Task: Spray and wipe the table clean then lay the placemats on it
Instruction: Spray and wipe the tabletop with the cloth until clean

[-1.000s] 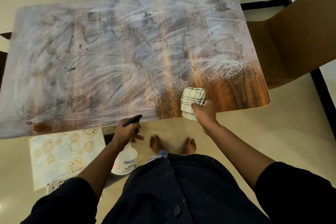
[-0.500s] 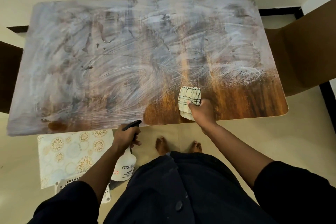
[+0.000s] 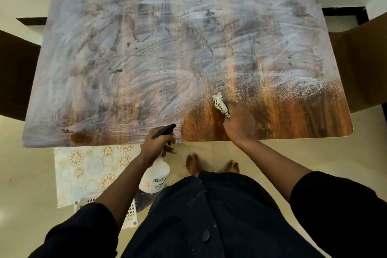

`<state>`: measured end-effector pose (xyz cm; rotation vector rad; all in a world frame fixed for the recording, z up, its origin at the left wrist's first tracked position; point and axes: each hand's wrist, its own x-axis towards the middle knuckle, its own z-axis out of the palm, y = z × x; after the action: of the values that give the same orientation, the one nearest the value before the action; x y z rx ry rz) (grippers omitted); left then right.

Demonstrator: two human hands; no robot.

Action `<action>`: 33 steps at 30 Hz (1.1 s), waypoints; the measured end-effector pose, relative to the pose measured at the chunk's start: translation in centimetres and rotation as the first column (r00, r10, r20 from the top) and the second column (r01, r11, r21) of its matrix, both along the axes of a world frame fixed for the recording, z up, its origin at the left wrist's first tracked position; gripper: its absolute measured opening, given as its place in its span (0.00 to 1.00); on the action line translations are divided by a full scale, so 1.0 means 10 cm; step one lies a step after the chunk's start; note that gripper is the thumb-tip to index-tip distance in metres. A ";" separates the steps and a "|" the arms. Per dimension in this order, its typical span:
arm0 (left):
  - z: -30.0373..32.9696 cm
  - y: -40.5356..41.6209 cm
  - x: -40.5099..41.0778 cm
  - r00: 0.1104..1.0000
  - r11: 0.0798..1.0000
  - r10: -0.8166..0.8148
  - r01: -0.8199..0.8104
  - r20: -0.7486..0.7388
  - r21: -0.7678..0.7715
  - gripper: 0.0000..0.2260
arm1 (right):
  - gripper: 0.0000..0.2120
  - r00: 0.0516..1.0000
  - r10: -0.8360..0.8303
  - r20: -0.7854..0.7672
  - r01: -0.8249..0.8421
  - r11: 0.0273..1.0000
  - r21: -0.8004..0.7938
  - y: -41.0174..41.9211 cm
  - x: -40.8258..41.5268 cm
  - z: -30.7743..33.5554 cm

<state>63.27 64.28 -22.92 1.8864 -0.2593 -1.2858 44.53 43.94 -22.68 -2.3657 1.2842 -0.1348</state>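
right hand (image 3: pixel 240 123) presses cloth (image 3: pixel 221 105) on desk (image 3: pixel 146 58) | left hand (image 3: pixel 156 145) grips spray bottle (image 3: pixel 156 176) | risk: damp cloth respreads white film over wiped lower-right patch

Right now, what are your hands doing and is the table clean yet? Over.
Left hand gripping spray bottle, off near edge. Right hand pressing cloth on table. Most of top smeared white. Placemat on floor.
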 end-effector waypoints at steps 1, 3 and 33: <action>0.00 -0.02 0.00 1.000 1.000 -0.003 0.003 0.006 -0.002 0.04 | 0.28 0.996 0.055 -0.070 -0.052 0.998 0.035 0.03 -0.01 -0.08; -0.01 -0.02 -0.01 1.000 1.000 -0.008 0.008 0.020 -0.001 0.02 | 0.32 0.968 0.154 -0.200 -0.132 0.984 0.119 0.16 -0.02 -0.27; 0.12 -1.30 -1.12 0.934 0.934 -0.354 0.356 0.038 -0.046 0.06 | 0.30 0.940 -0.088 -0.329 0.132 0.985 0.112 -0.98 -1.95 -0.60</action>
<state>52.06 51.30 -21.69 1.8707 -0.6690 -1.4715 25.03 34.17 -28.70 -2.2651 1.5245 0.3104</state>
